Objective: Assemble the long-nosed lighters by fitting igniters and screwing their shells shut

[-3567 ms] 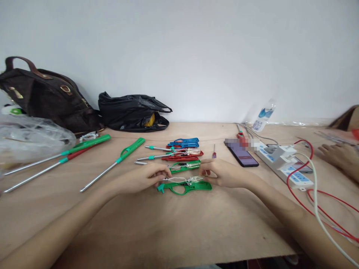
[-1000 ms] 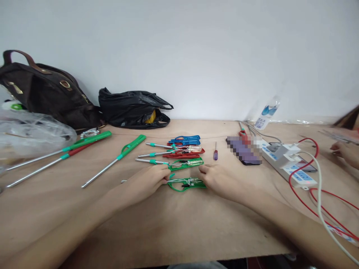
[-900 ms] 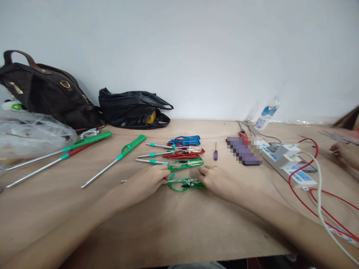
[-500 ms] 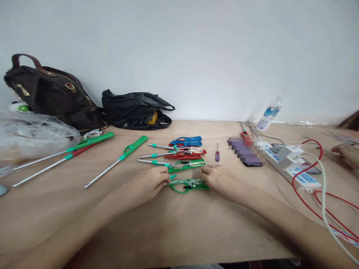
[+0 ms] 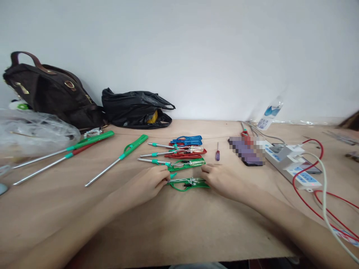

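A green plastic handle shell with thin wires and small parts (image 5: pixel 187 184) lies on the wooden table (image 5: pixel 179 228) between my hands. My left hand (image 5: pixel 150 183) grips its left end with curled fingers. My right hand (image 5: pixel 221 180) holds its right end, fingers bent. Just behind it lie three more opened shells with metal tubes, green (image 5: pixel 186 163), red (image 5: pixel 187 152) and blue (image 5: pixel 186 141).
Long lighters with metal tubes (image 5: pixel 116 160) lie to the left near a clear plastic bag (image 5: pixel 36 132). A brown handbag (image 5: pixel 53 93) and a black bag (image 5: pixel 137 110) stand by the wall. A small screwdriver (image 5: pixel 217 152), phone (image 5: pixel 246 151), power strip (image 5: pixel 291 162) and red cable (image 5: pixel 314 201) lie right.
The green shell has been drawn a little nearer and both hands have closed in on its ends. Another person's hand at the far right has left the view.
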`<state>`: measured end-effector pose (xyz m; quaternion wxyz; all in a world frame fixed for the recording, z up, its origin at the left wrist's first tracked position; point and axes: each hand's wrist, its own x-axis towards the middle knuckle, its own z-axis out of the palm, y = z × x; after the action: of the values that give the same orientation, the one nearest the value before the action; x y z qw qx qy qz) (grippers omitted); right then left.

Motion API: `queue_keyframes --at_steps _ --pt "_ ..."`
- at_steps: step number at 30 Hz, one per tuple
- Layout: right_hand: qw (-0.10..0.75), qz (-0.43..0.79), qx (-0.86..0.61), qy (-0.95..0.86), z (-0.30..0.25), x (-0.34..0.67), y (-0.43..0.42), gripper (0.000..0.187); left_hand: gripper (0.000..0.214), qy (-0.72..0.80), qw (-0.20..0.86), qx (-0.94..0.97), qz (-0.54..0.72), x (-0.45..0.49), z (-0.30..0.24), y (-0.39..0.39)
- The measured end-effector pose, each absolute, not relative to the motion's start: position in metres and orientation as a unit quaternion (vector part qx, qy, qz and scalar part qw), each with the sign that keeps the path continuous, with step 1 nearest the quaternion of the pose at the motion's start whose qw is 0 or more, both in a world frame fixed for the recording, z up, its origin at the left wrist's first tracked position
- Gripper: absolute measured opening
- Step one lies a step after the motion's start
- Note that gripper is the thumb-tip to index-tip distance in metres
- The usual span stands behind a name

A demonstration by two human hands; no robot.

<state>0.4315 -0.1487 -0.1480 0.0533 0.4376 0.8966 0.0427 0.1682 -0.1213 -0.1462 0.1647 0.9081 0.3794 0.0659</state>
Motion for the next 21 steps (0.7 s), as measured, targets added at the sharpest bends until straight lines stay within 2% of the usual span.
queue_keyframes --at_steps 14,21 --pt "0.070 0.049 0.436 0.896 -0.145 0.426 -0.152 0.022 0.026 0.368 0.140 0.917 0.065 0.174 -0.139 -0.129" --pt "0.051 0.037 0.446 0.893 -0.140 0.429 -0.152 0.020 0.025 0.383 0.054 0.922 0.010 0.180 -0.139 -0.131"
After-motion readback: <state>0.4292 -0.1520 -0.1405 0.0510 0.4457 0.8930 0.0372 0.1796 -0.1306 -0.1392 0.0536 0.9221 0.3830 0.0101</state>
